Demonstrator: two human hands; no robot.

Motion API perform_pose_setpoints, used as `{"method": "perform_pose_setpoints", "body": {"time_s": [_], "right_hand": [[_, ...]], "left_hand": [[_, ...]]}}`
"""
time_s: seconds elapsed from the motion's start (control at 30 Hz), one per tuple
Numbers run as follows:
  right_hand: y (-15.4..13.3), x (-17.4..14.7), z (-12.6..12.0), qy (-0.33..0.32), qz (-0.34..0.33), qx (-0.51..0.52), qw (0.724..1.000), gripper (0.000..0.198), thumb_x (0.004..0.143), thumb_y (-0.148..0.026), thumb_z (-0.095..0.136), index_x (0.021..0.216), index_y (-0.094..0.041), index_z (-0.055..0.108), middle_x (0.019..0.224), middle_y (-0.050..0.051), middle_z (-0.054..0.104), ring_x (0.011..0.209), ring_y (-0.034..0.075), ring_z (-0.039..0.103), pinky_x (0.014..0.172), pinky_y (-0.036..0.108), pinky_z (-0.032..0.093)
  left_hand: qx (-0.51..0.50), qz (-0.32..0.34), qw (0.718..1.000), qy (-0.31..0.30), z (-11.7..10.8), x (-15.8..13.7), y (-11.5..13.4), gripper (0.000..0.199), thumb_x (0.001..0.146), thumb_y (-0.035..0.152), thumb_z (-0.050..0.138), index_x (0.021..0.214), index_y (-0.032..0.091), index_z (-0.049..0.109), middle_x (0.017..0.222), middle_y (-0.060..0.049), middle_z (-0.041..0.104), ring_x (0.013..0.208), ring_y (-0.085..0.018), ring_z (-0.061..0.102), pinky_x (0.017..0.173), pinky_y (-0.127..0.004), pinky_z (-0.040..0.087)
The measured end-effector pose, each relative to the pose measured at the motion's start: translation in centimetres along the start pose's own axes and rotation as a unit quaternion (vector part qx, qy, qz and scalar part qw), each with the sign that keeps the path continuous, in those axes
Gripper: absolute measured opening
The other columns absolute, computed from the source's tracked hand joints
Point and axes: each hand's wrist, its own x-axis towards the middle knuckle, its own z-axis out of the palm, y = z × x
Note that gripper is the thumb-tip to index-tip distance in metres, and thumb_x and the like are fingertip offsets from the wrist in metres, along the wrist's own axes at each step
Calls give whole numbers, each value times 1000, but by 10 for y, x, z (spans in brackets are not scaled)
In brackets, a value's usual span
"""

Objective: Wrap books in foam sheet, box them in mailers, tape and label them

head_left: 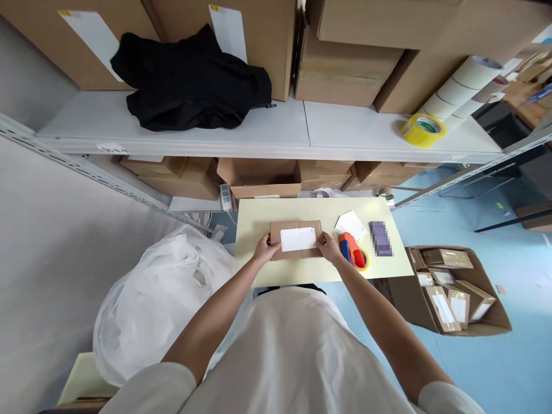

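A small brown cardboard box (pixel 297 225) with a blank-looking white label (pixel 298 239) on its upper face is at the middle of a pale yellow table (pixel 254 213). My left hand (pixel 265 250) grips its left end, the thumb near the label's edge. At the right end, my right hand (pixel 329 247) is closed on the box in the same way. Just right of that hand lies a red and blue tape dispenser (pixel 352 250) with yellowish tape. Behind the dispenser are white label sheets (pixel 351 224).
A purple pixelated item (pixel 381 238) lies at the table's right. On the floor beyond, a large carton (pixel 478 328) holds several labelled boxes. A white plastic bag (pixel 159 299) bulges at left. Above the table's far edge runs a shelf (pixel 284 135) with black cloth (pixel 194 83) and yellow tape (pixel 422 130).
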Motion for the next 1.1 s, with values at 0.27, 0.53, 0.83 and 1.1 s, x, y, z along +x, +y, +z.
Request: {"method": "perform_pose_setpoints", "body": {"time_s": [0.27, 0.53, 0.83, 1.1], "right_hand": [[28, -35, -13, 120, -130, -162, 971, 60, 83, -44, 51, 133, -13, 44, 128, 18, 54, 117, 32, 50, 99, 49, 39], [93, -65, -55, 175, 1, -233, 957, 60, 78, -51, 58, 121, -10, 53, 125, 21, 54, 112, 35, 53, 91, 47, 44], [90, -26, -55, 54, 129, -248, 958, 47, 81, -44, 58, 115, -12, 52, 96, 19, 62, 93, 34, 60, 80, 44, 43], [96, -16, -50, 57, 48, -184, 980, 34, 87, -32, 43, 115, -13, 49, 86, 13, 62, 89, 30, 59, 91, 46, 36]], "left_hand": [[245, 174, 950, 88, -11, -7, 25, 87, 65, 23, 75, 140, 14, 32, 145, -20, 38, 137, -33, 33, 111, -49, 29], [422, 298, 851, -92, 23, -2, 67, 91, 56, 41, 81, 135, 18, 43, 153, -21, 22, 138, -43, 24, 111, -57, 17], [493, 293, 800, -176, 76, 12, 75, 107, 50, 49, 83, 143, 24, 36, 157, -18, 12, 141, -45, 13, 110, -62, 2], [556, 237, 778, -171, 91, 19, 88, 111, 54, 57, 78, 148, 26, 27, 158, -17, 9, 140, -44, 18, 109, -60, 7]]}}
